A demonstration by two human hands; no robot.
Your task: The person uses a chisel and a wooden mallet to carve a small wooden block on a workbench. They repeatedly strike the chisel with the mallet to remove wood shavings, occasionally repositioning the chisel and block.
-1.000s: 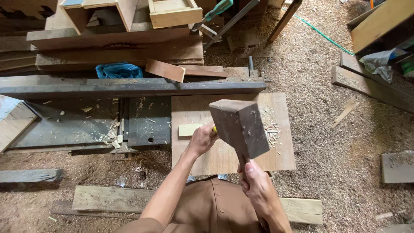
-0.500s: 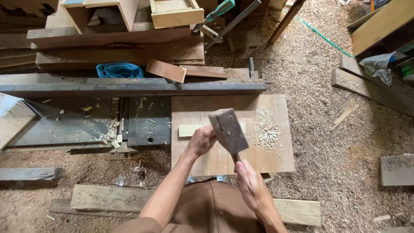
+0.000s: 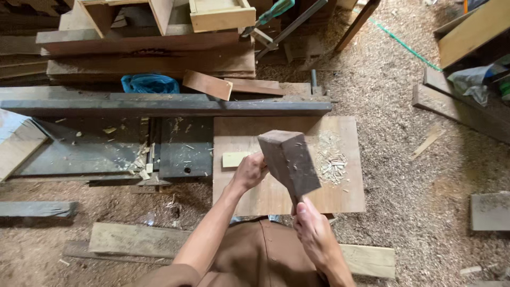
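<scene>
The person's right hand (image 3: 313, 228) is wrapped tight around the handle of a dark wooden mallet (image 3: 288, 162), whose block head is raised over a plywood board (image 3: 340, 196) set on the sawdust floor. The left hand (image 3: 248, 171) is curled closed just beside a small pale wood piece (image 3: 234, 159) lying on the board; it seems to pinch something upright there, but the mallet head hides it, so I cannot tell what. To strike well, I would say, the mallet face should come down square and the left-hand fingers stay low and clear of the blow. A scatter of pale wood chips (image 3: 330, 159) lies on the board to the right of the mallet. The board's far edge butts against a long dark steel beam (image 3: 159, 106), so there is little room forward; the right edge and the sawdust floor (image 3: 414, 159) beyond it give open room for the swing, while planks (image 3: 133, 239) crowd the near side by the person's knees.
</scene>
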